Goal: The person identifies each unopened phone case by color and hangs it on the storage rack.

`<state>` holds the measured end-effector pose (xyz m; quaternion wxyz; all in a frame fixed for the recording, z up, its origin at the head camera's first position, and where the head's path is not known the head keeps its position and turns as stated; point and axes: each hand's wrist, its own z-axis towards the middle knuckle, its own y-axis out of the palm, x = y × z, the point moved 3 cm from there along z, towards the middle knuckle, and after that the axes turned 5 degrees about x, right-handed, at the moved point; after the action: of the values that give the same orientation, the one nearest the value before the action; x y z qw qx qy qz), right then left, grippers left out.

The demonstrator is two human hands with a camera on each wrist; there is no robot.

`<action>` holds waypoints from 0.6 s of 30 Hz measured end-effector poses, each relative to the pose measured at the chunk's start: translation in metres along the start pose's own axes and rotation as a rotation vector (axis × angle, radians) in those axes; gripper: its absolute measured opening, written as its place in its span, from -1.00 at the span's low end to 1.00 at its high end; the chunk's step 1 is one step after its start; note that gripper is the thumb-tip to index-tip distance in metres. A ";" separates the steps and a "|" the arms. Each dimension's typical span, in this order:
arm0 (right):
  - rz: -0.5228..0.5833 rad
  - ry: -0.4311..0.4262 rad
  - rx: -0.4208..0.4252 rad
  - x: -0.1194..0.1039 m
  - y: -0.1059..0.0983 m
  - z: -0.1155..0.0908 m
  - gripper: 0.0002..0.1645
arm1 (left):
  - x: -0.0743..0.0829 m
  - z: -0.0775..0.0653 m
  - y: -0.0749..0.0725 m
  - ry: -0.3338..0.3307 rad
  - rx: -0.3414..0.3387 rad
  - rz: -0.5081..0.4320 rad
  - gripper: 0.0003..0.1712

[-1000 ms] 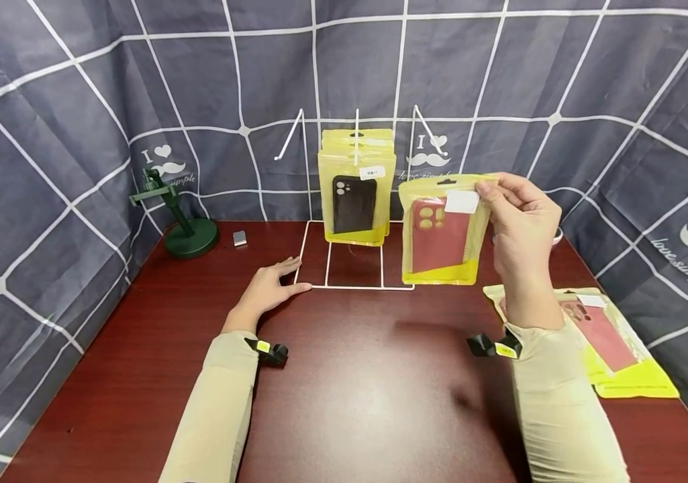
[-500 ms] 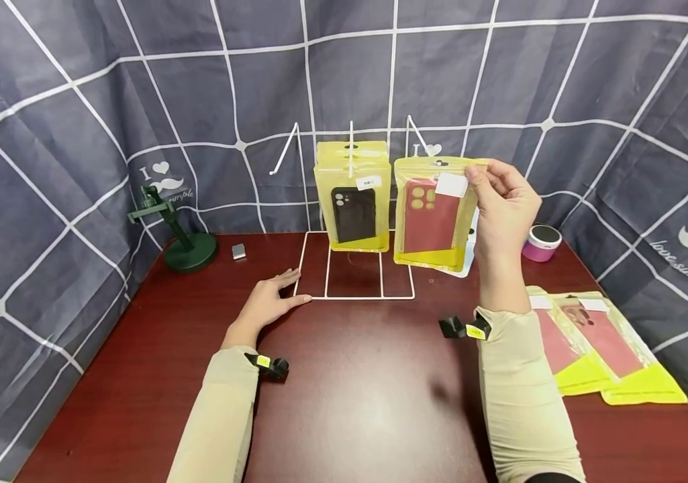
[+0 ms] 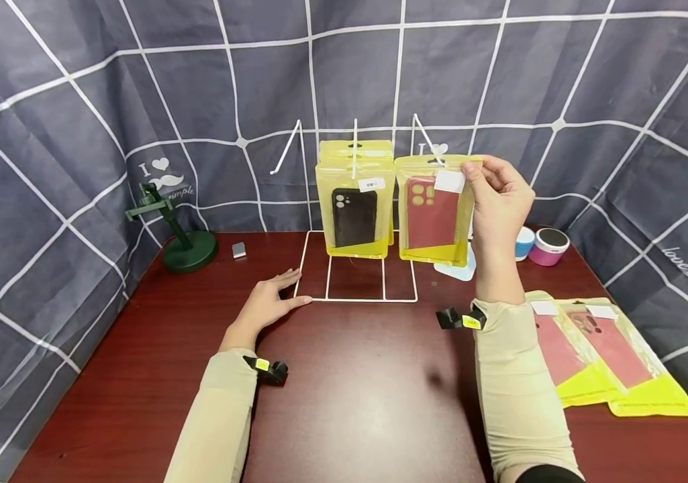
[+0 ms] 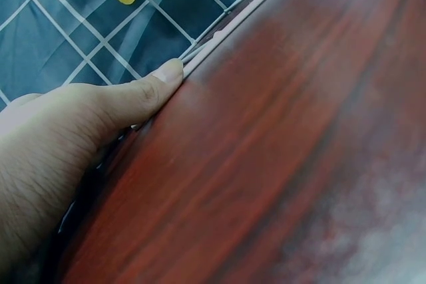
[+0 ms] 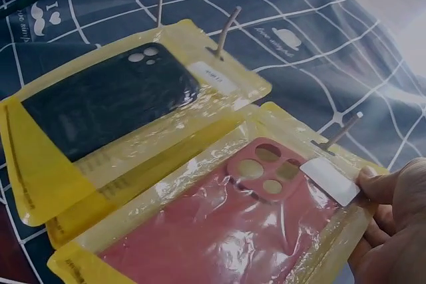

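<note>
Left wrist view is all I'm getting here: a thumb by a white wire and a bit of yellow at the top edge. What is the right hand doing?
Observer: In the head view, the right hand pinches the upper right corner of a pink-case packet.

Operator: Is it only being held up, or is it on the rack as well?

Observer: It's on: the right wrist view shows the rightmost hook passing through its hanging slot.
</note>
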<state>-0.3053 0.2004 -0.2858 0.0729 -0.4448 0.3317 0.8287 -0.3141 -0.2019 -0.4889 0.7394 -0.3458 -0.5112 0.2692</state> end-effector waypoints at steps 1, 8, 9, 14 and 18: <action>-0.002 -0.005 0.002 0.002 0.000 0.002 -0.73 | 0.000 0.000 0.001 0.004 -0.001 0.000 -0.08; -0.003 -0.020 -0.003 0.020 0.004 0.014 -0.76 | -0.001 -0.001 0.001 -0.019 -0.004 -0.003 -0.05; -0.007 -0.017 -0.004 0.022 0.005 0.015 -0.77 | -0.001 -0.001 0.000 -0.019 -0.009 -0.002 -0.05; -0.025 -0.016 -0.006 0.026 0.007 0.019 -0.76 | -0.002 0.000 0.000 -0.013 -0.016 0.002 -0.05; -0.028 -0.014 -0.004 0.026 0.007 0.022 -0.75 | -0.001 0.002 -0.001 -0.010 -0.007 -0.002 -0.05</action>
<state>-0.3389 0.2043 -0.2945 0.0860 -0.4439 0.3234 0.8312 -0.3160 -0.2028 -0.4885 0.7358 -0.3466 -0.5162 0.2685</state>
